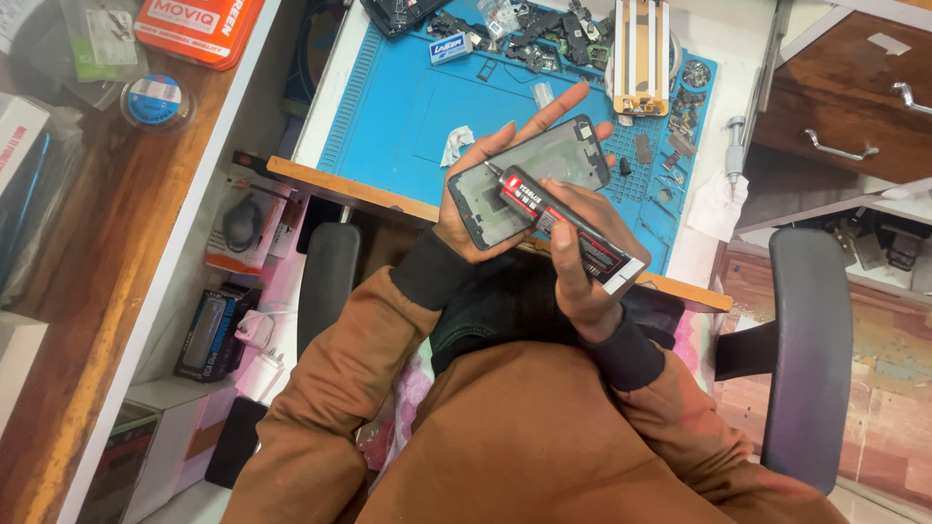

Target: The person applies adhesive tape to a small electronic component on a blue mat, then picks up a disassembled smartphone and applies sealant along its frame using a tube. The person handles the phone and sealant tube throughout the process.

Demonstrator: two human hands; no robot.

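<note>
Head view looks down at a person in a brown top sitting in a chair, with both hands up in front of a desk.

The left hand [482,199] holds a phone frame [529,180] from below. The frame lies flat on the palm, and the long fingers reach out past its top edge, spread a little apart. The thumb presses against the frame's left side. The frame is dark around the edge and grey inside.

The right hand [581,254] is wrapped around a glue tube [563,223]. The tube is black with a red band and a white end. The fingers are closed tight on its lower half. The thin tip of the tube points up and left and touches the frame near its upper left edge.

Both hands hang just in front of the wooden edge of the desk, above the person's lap.

On the desk lies a blue mat [408,107]. A crumpled white wipe [454,146] sits on it, near the left fingers. Small dark phone parts [544,34] lie in a heap at the far end. A wooden clamp stand [642,53] is beside them. A black armrest [808,349] of the chair is on the right.
</note>
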